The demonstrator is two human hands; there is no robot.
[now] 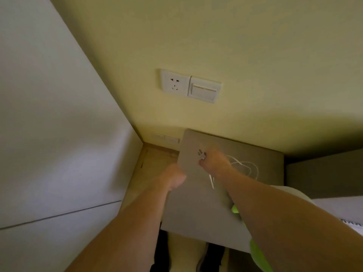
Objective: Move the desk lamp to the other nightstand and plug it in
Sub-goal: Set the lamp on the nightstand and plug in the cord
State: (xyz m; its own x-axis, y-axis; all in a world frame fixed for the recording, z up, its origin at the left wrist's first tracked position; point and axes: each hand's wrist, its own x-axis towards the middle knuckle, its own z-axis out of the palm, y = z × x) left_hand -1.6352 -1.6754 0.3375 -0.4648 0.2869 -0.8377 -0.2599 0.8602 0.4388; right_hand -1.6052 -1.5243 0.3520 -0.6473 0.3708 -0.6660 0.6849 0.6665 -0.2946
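My right hand (213,160) holds a white plug (202,154) with its prongs showing, above the grey nightstand (196,203). A white cord (245,168) trails from the plug in loops over the nightstand top. My left hand (174,178) is curled at the nightstand's left edge; whether it grips the edge is unclear from the blur. A white wall socket (174,83) sits on the yellow wall above, with nothing plugged into it. A bright green part (257,250), perhaps the lamp, shows under my right forearm; most of it is hidden.
A white wall switch (204,89) adjoins the socket on its right. A white cabinet panel (49,124) fills the left side. A narrow strip of wooden floor (153,163) lies between it and the nightstand. A bed edge (334,207) is at right.
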